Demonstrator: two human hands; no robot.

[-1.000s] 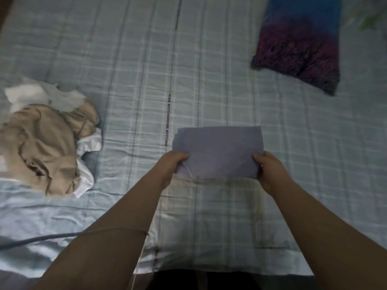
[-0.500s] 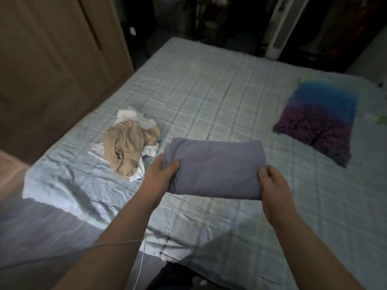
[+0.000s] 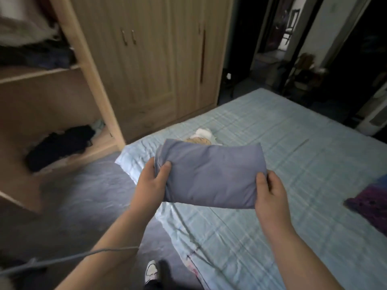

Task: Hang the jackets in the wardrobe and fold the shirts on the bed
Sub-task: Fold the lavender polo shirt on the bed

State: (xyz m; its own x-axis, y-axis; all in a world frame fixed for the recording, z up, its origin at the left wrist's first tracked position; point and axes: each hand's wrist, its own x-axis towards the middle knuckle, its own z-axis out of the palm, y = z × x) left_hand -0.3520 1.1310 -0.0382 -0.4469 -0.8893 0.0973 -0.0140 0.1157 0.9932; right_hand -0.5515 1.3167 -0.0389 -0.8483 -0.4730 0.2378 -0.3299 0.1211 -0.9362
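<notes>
Folded shirt (image 3: 211,174): soft matt cloth, smooth w/ only faint creases, no sheen. Bed sheet (image 3: 293,141): thin checked woven cloth, matt, rumpled esp. near the corner. Wardrobe (image 3: 150,59): pale wood w/ visible grain, dull finish. Its door handles (image 3: 124,37) look like metal, approx. a slight glint. Beige garment (image 3: 198,141) behind the shirt: crumpled matt cloth. Purple garment (image 3: 370,206): mottled print cloth, matt. Dark clothes (image 3: 60,145) on the wardrobe shelf: fabric, too dark to read texture. Floor (image 3: 83,195): grey, dull, rippled look, material unclear. Cable (image 3: 73,258): smooth grey sheath, prob. plastic.
</notes>
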